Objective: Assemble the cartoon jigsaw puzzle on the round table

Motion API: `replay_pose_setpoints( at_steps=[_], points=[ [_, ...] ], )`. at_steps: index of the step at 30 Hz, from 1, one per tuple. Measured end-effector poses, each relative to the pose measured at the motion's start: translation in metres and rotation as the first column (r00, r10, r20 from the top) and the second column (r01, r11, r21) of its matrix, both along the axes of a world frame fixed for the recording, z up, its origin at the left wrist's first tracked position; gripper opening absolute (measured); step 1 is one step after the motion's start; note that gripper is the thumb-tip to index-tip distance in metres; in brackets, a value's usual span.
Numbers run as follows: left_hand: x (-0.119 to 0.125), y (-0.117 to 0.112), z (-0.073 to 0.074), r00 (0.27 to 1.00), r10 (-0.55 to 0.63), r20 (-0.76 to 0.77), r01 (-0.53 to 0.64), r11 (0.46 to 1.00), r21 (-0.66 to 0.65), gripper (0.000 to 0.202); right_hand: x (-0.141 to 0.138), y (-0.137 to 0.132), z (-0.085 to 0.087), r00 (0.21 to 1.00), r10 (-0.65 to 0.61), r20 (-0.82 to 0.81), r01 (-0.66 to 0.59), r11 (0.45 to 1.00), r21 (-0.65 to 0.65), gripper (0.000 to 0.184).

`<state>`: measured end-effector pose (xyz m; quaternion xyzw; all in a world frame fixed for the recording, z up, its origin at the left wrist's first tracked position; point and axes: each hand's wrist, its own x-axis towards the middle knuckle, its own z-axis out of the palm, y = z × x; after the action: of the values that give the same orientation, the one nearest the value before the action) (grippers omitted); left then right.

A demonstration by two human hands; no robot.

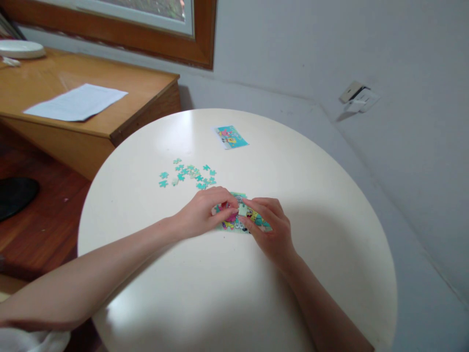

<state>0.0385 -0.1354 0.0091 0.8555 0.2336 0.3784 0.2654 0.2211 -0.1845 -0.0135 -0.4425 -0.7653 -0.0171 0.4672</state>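
- The right hand [273, 225] pinches a pale piece [243, 210] over the puzzle [229, 225].
- The left hand [205, 210] is beside this piece; its grip I cannot tell.
- Loose pieces [181, 177] lie beyond the puzzle, leftward.

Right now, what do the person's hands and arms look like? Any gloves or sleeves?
No gloves! The left hand and right hand are bare, and no watch shows. The left forearm and right forearm are bare too. Whitish cloth, maybe a sleeve, shows near the left elbow.
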Motion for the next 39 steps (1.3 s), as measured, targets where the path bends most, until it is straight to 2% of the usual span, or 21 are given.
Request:
replay_pose_setpoints(
  at_steps=[21, 29, 39],
  points=[
    [0.0, -0.0004, 0.0008, 1.0, -0.003, -0.01, 0.003, 1.0, -0.005, 0.014, -0.0014, 0.0002, 0.0022, 1.0, 0.019, -0.011, -0.019, 1.0, 0.021, 0.024],
    [0.0006, -0.0001, 0.0005, 1.0, -0.002, -0.023, 0.002, 1.0, -0.016, 0.015, -0.0016, -0.0006, 0.0042, 0.999, 0.037, -0.013, -0.037, 0.999, -0.009, 0.023],
    [0.001, 0.0006, -0.0007, 1.0, 0.012, -0.004, -0.012, 1.0, 0.003, 0.014, -0.0027, -0.0014, 0.0041, 0.998, 0.052, -0.045, -0.053, 0.998, -0.038, 0.031]
  ],
)
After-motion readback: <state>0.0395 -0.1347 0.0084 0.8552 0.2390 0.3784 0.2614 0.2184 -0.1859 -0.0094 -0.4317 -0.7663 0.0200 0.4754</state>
